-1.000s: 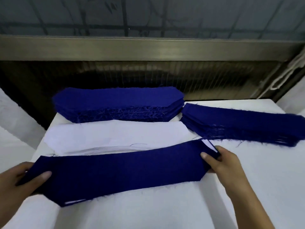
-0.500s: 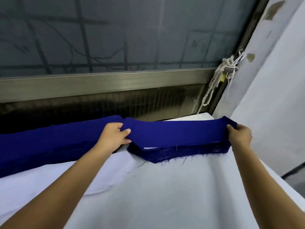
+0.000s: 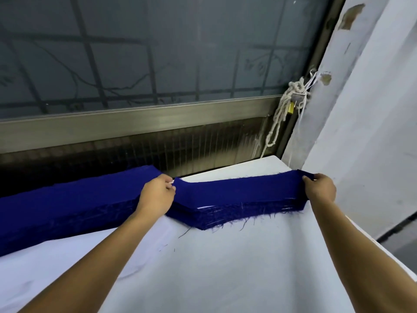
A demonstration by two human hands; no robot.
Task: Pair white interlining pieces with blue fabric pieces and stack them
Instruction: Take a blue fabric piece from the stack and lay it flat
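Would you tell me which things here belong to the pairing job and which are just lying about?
Job: held blue piece, paired stack under it, left blue stack, left hand, right hand.
Lying about: knotted rope, window rail.

The blue fabric piece (image 3: 239, 188) is off the near edge of the table (image 3: 225, 267) and now lies across the far right stack (image 3: 237, 214). The left hand (image 3: 158, 195) and right hand (image 3: 320, 188) have gone out with it, each pinching an end. A sliver of white interlining (image 3: 172, 182) now peeks out at the left fingertips.
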